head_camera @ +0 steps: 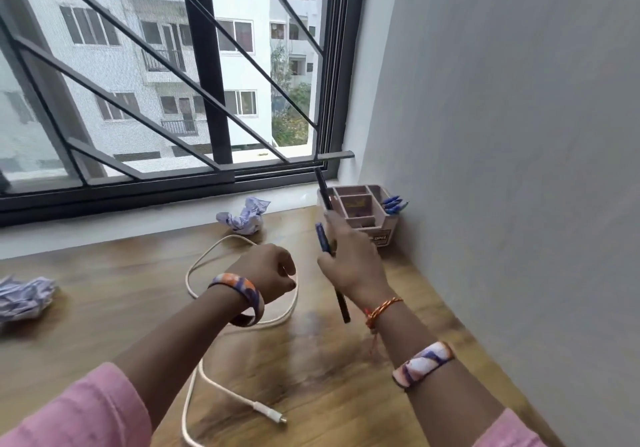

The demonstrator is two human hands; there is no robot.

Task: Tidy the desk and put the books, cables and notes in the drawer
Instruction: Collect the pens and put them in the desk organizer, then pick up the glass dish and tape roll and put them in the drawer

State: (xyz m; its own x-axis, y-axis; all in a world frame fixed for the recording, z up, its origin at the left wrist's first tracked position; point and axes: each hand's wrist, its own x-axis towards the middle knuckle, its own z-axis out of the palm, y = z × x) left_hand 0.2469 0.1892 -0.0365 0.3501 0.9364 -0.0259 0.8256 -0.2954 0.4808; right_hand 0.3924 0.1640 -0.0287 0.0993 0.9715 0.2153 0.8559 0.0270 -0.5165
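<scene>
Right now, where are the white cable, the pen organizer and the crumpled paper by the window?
white cable [207, 382]: head view, on its cord.
pen organizer [388, 235]: head view, front wall.
crumpled paper [244, 216]: head view, its middle.

Glossy wood-grain counter [104, 308], smooth white rubbery cable [207, 382] with a metal plug tip, crumpled paper balls [244, 216], matt plastic pen organiser [362, 212], matt painted wall [519, 134], dark metal window bars [204, 62], pink cloth sleeves [76, 415]
</scene>
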